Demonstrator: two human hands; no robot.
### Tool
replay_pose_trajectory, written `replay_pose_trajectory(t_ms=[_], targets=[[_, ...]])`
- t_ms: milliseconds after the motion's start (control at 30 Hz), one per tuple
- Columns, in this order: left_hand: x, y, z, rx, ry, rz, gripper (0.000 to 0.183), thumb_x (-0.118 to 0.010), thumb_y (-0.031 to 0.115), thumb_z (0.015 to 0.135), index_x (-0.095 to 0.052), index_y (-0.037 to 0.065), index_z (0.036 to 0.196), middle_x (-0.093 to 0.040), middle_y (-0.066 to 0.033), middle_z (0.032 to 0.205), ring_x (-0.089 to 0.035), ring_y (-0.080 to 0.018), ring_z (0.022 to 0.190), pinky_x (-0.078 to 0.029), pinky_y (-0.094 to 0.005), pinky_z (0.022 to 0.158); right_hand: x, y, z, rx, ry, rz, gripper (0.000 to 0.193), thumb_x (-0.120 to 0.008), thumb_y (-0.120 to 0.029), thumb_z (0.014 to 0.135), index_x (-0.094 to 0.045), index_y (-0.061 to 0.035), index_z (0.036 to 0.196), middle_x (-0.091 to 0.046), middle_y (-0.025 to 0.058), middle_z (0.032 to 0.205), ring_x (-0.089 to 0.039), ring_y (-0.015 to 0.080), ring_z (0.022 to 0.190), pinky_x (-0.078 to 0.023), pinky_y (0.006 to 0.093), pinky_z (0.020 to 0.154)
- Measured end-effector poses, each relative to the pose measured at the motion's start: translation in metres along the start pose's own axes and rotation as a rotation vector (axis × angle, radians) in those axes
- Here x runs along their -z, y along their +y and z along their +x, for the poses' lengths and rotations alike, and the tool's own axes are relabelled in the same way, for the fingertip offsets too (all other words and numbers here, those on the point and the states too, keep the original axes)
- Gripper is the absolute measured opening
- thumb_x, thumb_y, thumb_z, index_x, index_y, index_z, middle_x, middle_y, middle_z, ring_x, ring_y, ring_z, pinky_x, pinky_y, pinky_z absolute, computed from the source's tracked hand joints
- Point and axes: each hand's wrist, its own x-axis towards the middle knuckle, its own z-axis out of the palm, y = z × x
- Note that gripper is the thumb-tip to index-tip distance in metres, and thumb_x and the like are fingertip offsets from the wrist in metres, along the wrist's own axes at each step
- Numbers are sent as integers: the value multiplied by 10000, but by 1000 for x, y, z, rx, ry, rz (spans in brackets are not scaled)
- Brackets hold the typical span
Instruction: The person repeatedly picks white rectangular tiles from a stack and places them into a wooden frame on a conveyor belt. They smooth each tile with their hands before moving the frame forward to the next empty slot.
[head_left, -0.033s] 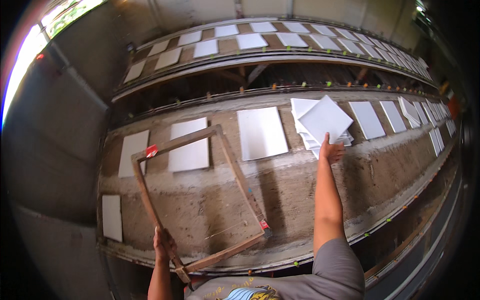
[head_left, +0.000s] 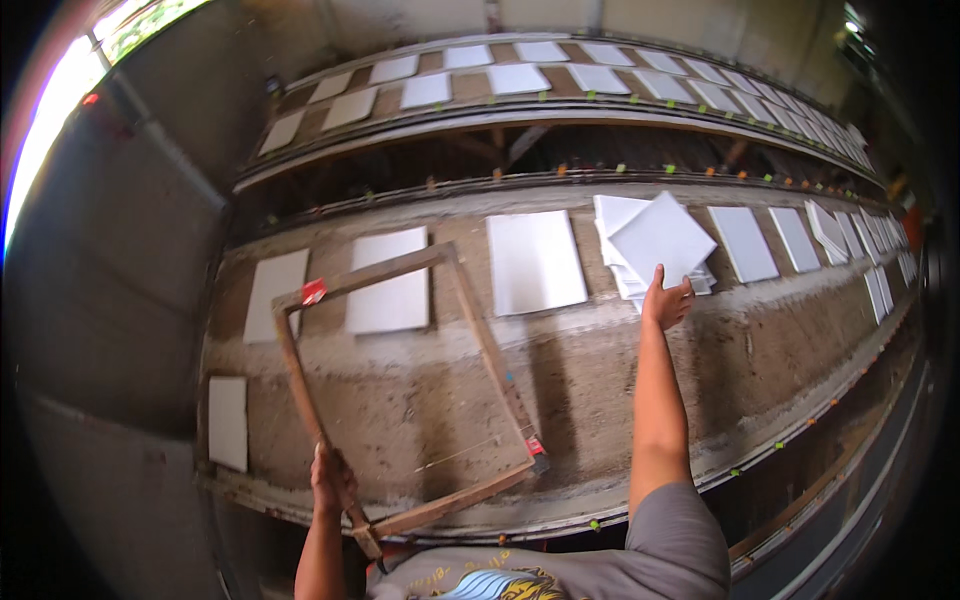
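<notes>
My left hand is wrapped round one long side of an empty wooden frame, near its lower corner. Red tape marks two of the frame's corners. It is held tilted above the long table, with pale sheets showing through and beside it. Out in front, my right hand reaches to the near corner of a loose stack of white sheets. Its fingers are apart, and one lies at the edge of the turned top sheet. Whether it touches the sheet is hard to tell.
Single white sheets lie spaced along the brown, stained table. A second long table behind carries two rows of sheets. Small green and orange pegs line the table edges. A grey wall stands at the left.
The whole view has shifted slightly, so the tables and sheets sit a little farther right. My right hand's fingers look slightly more raised beside the stack. The left hand keeps its hold on the frame.
</notes>
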Motion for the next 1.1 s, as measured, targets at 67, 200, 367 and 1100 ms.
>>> replay_pose_trajectory(t_ms=[67,200,367,1100], targets=[[-8,12,-6,1,-37,52,547,-485,674,978,-571,133,976,-507,-29,651,-503,-179,471,-419,-321,394,19,-13,-55,203,-387,348,764,-655,-624,924,-474,-71,1420,-613,157,1247,-587,300,1176,-461,473,989],[-1,35,-13,-57,-54,55,522,-539,644,962,-552,128,1041,-490,-15,685,-498,-164,511,-432,-324,400,78,-19,-207,54,-1529,683,668,-656,-526,973,-462,-88,1440,-666,109,1120,-659,198,961,-539,394,802],[63,61,8,-20,-261,-15,477,-537,571,1009,-582,97,993,-512,-38,654,-496,-168,462,-419,-309,402,117,-18,-343,138,-1577,639,429,-652,-368,1002,-495,-89,1287,-651,89,958,-652,178,635,-541,335,541],[381,295,109,-108,-30,543,615,-474,588,1049,-508,64,1369,-660,-73,946,-654,-174,678,-551,-359,600,139,-182,-736,60,-1339,669,340,-637,-382,1006,-522,-71,1083,-607,77,870,-641,185,575,-535,349,490]])
